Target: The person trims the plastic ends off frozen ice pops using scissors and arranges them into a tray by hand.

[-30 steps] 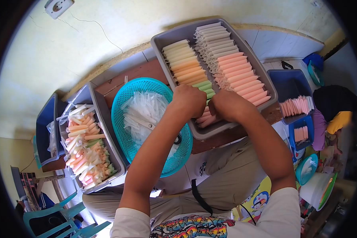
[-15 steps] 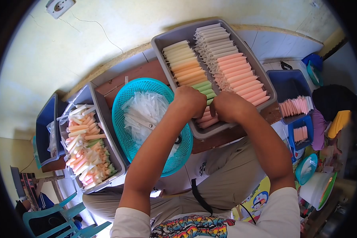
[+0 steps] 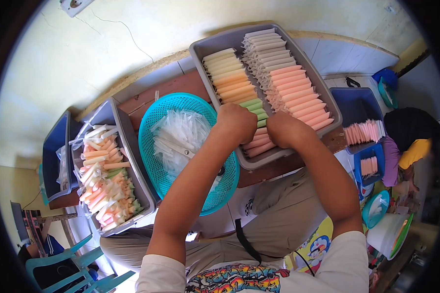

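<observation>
A grey tray [image 3: 338, 117] holds rows of slim, plastic-wrapped ice pops in white, orange, green and pink. My left hand [image 3: 237, 123] and my right hand [image 3: 288, 130] are over its near part, both closed with knuckles up. Between them lies a green ice pop [image 3: 262, 117], at whose ends my fingers seem to grip; the fingertips are hidden. Pink ice pops [image 3: 259, 146] lie just below my hands. Beside my left forearm is a turquoise mesh basket [image 3: 148, 146] of clear plastic wrappers [image 3: 176, 132], with scissors [image 3: 187, 152] on top.
To the left, another grey bin [image 3: 146, 195] holds jumbled ice pops, with a blue bin [image 3: 56, 141] beyond it. On the right are a dark blue bin [image 3: 352, 105], a smaller blue container [image 3: 364, 183], a white bucket [image 3: 384, 234] and another person's purple sleeve [image 3: 390, 161]. A wall stands behind.
My right hand has shifted slightly right and its fingers have curled in more. Both hands stay over the same part of the tray. The view has tilted slightly.
</observation>
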Demonstrator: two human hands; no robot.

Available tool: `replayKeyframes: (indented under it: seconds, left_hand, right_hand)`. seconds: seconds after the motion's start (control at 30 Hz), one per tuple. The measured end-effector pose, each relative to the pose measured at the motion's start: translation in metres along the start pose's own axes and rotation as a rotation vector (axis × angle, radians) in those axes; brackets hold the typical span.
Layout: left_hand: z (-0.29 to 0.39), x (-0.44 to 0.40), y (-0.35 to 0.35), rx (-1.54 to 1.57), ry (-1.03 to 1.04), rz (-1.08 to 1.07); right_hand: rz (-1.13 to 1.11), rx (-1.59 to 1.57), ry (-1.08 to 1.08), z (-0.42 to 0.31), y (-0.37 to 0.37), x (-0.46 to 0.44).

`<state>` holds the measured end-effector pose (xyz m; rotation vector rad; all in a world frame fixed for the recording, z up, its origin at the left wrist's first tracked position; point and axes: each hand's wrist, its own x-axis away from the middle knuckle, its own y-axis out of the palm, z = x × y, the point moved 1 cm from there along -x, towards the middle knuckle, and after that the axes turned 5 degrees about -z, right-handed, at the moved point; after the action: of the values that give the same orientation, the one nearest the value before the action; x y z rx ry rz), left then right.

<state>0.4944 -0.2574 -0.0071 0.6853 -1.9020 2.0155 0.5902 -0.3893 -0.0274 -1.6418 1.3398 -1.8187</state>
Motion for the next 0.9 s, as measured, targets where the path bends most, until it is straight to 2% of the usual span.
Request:
replayKeyframes:
  seconds: [0.13,0.2,0.4,0.73,0.9]
  left_hand:
    - [-0.001,0.0,-0.001,-0.003,0.011,-0.023]
    - [-0.001,0.001,-0.002,-0.004,0.018,-0.025]
    - [-0.001,0.001,0.001,-0.01,0.017,0.008]
    - [0.0,0.003,0.004,0.029,0.002,0.141]
    - [0.001,0.004,0.007,0.019,-0.005,0.224]
  right_hand:
    - [0.09,-0.029,-0.005,0.009,0.007,-0.007]
    - [0.238,-0.067,-0.045,0.013,0.014,-0.012]
    - [0.209,-0.132,0.089,0.001,0.01,-0.007]
    - [0.241,-0.104,0.098,-0.001,0.009,-0.002]
    - [0.174,-0.07,0.089,-0.001,0.003,-0.008]
